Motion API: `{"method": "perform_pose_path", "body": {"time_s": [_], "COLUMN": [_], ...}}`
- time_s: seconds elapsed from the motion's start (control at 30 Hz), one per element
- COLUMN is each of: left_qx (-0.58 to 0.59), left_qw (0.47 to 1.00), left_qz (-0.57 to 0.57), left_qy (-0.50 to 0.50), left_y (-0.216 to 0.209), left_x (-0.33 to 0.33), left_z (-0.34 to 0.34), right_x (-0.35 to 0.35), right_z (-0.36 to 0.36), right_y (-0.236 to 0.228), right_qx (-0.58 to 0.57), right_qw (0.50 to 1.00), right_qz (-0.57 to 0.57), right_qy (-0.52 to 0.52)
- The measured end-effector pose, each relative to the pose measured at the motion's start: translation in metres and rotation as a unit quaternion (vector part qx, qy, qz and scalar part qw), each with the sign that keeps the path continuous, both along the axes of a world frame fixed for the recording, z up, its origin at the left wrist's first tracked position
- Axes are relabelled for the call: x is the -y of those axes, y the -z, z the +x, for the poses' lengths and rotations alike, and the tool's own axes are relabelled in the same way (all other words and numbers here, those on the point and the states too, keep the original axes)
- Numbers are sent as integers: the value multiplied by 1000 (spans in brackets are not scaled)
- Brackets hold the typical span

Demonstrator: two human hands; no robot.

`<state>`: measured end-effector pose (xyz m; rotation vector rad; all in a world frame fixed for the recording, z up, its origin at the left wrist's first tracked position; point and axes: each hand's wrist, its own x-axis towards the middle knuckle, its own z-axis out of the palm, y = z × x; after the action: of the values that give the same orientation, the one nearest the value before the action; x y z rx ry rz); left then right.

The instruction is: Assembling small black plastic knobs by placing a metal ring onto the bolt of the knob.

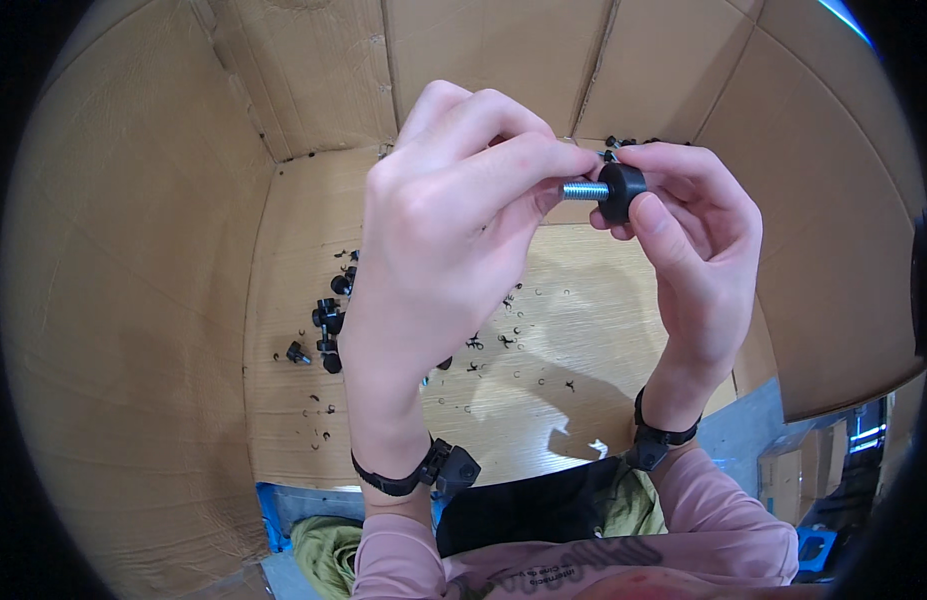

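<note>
Between my two hands is a black rubber foot (621, 193) with a silver threaded stud (585, 191) pointing left. My right hand (695, 215) grips its round rubber body, with the thumb on the near side and the fingers behind. Beside the stud is my left hand (453, 200), its fingers bent and closed. The left index fingertip is close to the rubber rim, and the thumb is by the stud's free end. Whatever lies between the left fingertips is hidden. Several more black rubber feet (328, 318) lie on the board to the left, partly behind my left forearm.
Tall cardboard walls (143, 280) surround the wooden work board (583, 300) on the left, back and right. Small curled black scraps (506, 341) are scattered over the board. Another cluster of black parts (623, 143) sits at the back wall. Boxes (803, 465) stand lower right.
</note>
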<state>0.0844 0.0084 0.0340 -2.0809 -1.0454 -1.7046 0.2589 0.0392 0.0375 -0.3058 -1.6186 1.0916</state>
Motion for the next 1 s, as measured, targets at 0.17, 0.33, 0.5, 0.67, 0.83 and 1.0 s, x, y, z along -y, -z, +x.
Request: {"method": "perform_pose_path", "body": {"time_s": [0.17, 0.33, 0.5, 0.67, 0.83, 1.0], "left_qx": [-21, -24, 0, 210, 310, 313], "left_qw": [998, 998, 998, 950, 906, 904], "left_qz": [48, 35, -56, -181, -160, -153], "left_qy": [-38, -56, 1, 142, 238, 249], "left_y": [-1, -4, -2, 12, 3, -3], "left_x": [3, 11, 8, -8, -1, 12], "left_z": [-8, -3, -1, -13, -7, 4], "right_x": [0, -5, -7, -3, -5, -2], "right_z": [4, -6, -3, 1, -4, -8], "right_y": [0, 4, 5, 2, 4, 5], "right_qx": [42, 19, -34, -4, 45, 37], "right_qw": [999, 993, 989, 1000, 998, 995], "right_qz": [-3, 67, 90, 1, -14, 59], "right_qy": [-4, 100, 110, -22, -31, 75]}}
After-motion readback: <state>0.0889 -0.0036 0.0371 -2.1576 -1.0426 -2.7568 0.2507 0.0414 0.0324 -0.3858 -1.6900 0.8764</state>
